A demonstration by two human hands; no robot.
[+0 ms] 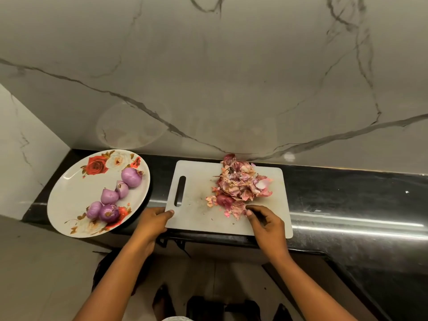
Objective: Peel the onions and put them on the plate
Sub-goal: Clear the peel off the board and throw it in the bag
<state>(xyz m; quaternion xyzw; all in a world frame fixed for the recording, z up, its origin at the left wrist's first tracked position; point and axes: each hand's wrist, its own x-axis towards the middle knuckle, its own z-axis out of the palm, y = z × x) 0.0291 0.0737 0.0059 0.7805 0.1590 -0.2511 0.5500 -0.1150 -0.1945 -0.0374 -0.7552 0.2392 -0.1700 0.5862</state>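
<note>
Marble, grey-veined, covers the wall behind everything. Below it runs a glossy black counter. On the counter lies a white cutting board with a handle slot on its nine o'clock side. The board's near edge sticks out past the counter's front.

At nine o'clock from the board, just beside it, sits a round flowered plate. A heap of pink, papery onion skins fills the board's one o'clock part.

The hands are apart. The left hand grips the board's seven o'clock corner, thumb on top. The right hand rests on the board at five o'clock with fingers curled and its thumb tip against the nearest scraps. I cannot tell whether it pinches anything.

Five glossy purple onions lie on the plate, in a line from two o'clock down to six. One dark red onion sits at the heap's seven o'clock edge, among the skins.
</note>
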